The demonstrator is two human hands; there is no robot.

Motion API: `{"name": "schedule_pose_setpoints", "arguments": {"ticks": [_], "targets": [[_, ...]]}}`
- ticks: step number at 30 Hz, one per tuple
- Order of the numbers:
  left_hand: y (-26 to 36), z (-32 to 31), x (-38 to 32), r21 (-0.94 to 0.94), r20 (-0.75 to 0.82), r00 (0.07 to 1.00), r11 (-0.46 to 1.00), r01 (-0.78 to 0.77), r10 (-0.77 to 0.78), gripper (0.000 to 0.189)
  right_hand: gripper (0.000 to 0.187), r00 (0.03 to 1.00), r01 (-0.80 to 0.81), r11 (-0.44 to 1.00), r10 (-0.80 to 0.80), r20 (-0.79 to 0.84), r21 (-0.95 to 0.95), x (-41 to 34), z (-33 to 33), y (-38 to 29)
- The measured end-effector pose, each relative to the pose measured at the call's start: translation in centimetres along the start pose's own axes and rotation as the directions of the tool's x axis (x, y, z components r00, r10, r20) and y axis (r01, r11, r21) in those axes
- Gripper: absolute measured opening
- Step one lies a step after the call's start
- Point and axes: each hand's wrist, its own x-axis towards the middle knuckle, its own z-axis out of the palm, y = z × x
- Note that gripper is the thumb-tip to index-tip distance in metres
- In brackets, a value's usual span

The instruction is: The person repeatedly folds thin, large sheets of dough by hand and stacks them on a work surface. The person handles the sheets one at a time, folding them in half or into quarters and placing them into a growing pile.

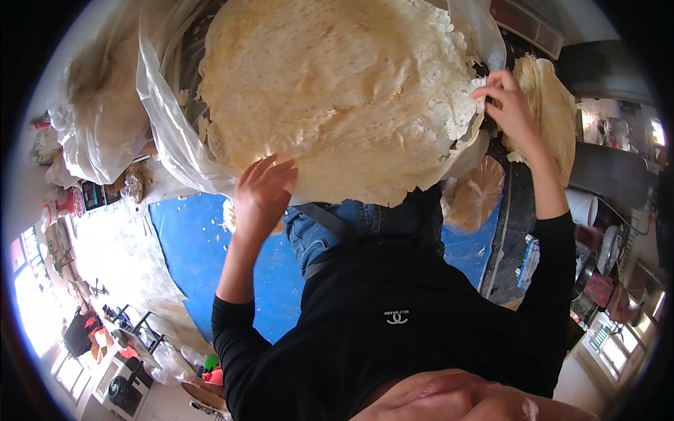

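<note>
A wide stack of thin, pale-brown flatbread sheets, ragged at the rim, spreads out before me over my lap. At its right edge my right hand pinches a torn, whitish bit of the top sheet between thumb and fingers. My left hand lies palm down at the near left edge, fingers a little apart, touching the surface without gripping it. Clear plastic sheeting wraps the stack's left side and shows again under its right edge. How many sheets lie beneath cannot be seen.
To the right lies another folded pile of flatbread. A plastic-wrapped bundle of thin brown rounds rests beside my leg. Blue sheeting with crumbs covers the floor. A large plastic bag stands at left, and a blue-white packet lies by my right arm.
</note>
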Motion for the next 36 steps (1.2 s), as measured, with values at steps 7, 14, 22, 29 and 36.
{"name": "schedule_pose_setpoints", "arguments": {"ticks": [7, 14, 22, 29, 36], "targets": [[-6.5, -1.6, 5.8, -0.625, 0.130, 0.760, 0.542, 0.562, -0.637, 0.020, 0.047, 0.994, -0.052, 0.874, 0.092, -0.059, 0.482, 11.8, -2.0, 1.4], [-7.6, -2.0, 7.2, -0.166, -0.100, 0.763, 0.767, 0.620, -0.639, 0.037, 0.041, 0.970, -0.162, 0.959, 0.111, -0.217, -0.232, 12.6, 4.3, 0.5], [-0.1, 2.5, 8.2, 0.312, 0.093, 0.995, 0.949, -0.050, 0.021, 0.058, 0.053, 0.945, 0.172, 0.873, -0.277, -0.173, -0.456, 9.2, 9.7, -9.9], [-6.1, 1.6, 5.6, 0.303, 0.151, 0.987, 0.947, -0.103, 0.059, 0.060, 0.071, 0.976, 0.088, 0.886, -0.169, -0.140, -0.456, 8.3, 12.3, -6.3], [-2.0, -5.0, 6.3, 0.372, 0.665, 0.734, 0.913, -0.167, -0.136, 0.035, 0.093, 0.887, 0.460, 0.888, -0.458, -0.049, 0.018, 5.5, 12.5, -18.0]]}}
